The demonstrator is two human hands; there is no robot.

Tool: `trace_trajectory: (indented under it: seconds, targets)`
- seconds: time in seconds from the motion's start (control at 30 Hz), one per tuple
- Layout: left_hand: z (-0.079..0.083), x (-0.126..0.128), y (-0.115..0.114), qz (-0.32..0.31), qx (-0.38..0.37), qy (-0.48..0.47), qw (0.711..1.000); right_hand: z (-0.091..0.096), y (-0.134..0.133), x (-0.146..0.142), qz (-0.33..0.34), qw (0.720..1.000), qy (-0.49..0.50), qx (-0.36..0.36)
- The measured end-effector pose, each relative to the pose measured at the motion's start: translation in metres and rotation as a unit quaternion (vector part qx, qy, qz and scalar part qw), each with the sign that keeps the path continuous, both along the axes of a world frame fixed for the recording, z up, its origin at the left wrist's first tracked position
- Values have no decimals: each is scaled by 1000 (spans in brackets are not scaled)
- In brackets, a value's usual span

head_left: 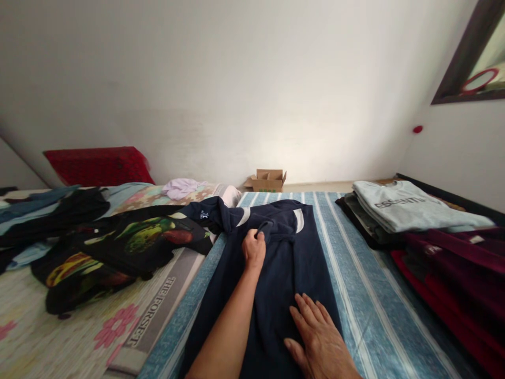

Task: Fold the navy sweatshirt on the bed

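Note:
A navy blue long-sleeved top point(276, 273) with white bands near its shoulders lies spread out in front of me. My left hand point(254, 250) is closed on a bunched fold of its cloth near the neck end. Lower down, my right hand point(317, 334) rests flat on the right side of the top, fingers spread. One sleeve point(207, 212) with a small white logo reaches out to the left, toward a dark printed garment. The lower end of the top runs out of view between my arms.
Blue striped bedding point(365, 300) lies under the top. On the right are a folded grey shirt point(410, 205) on a stack and purple clothes point(465, 263). Loose clothes, including a black printed garment point(153, 237), cover the left. A cardboard box point(269, 182) stands by the wall.

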State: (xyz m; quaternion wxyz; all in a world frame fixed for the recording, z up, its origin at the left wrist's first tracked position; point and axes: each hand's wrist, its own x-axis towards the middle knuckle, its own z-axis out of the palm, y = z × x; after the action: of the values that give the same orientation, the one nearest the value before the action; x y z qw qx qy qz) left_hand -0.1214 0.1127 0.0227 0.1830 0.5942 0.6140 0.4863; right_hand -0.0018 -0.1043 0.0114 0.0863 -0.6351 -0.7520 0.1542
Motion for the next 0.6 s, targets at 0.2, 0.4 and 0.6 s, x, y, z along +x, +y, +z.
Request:
trace_trajectory:
  seconds: [0.2,0.4,0.6]
  targets:
    - [15,-30,11,84,28,-356,930,-21,1,1,7,999,-21,49]
    - [34,-51,10,64,69,-476,875,-36,4,6,21,995,-25,91]
    - [55,-61,15,87,63,-525,844,11,38,8,-8,989,8,150]
